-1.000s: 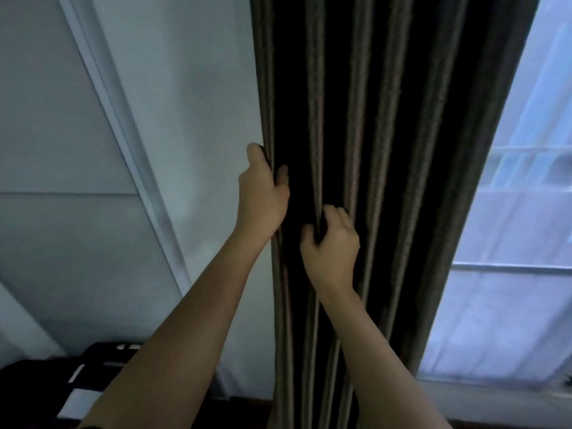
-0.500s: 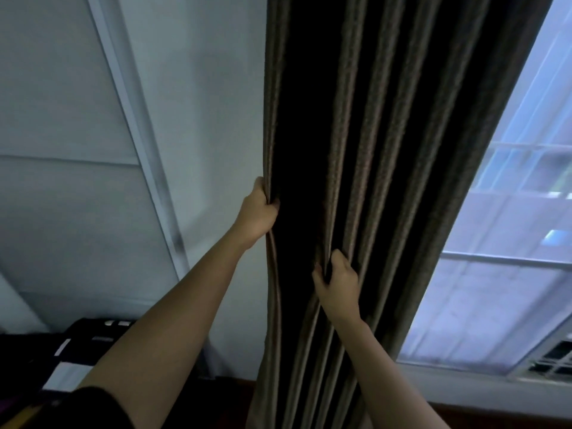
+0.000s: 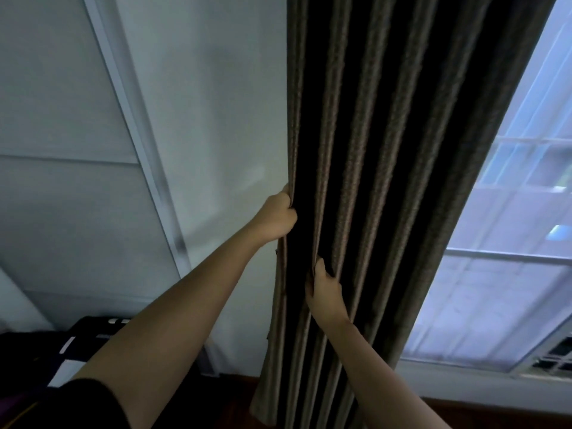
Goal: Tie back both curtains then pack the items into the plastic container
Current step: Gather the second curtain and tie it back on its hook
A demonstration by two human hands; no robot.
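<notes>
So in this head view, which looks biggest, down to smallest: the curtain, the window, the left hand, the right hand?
1. curtain, largest by far.
2. window.
3. left hand and right hand, both gripping curtain folds, look about alike; too close to rank.

The curtain (image 3: 387,181) is hung between the wall (image 3: 216,103) on the left and the window (image 3: 510,274) on the right. Its left edge is gripped by the left hand (image 3: 275,216), higher up. A fold just right of that edge is held by the right hand (image 3: 325,292), lower down. The hands are kept apart.
</notes>
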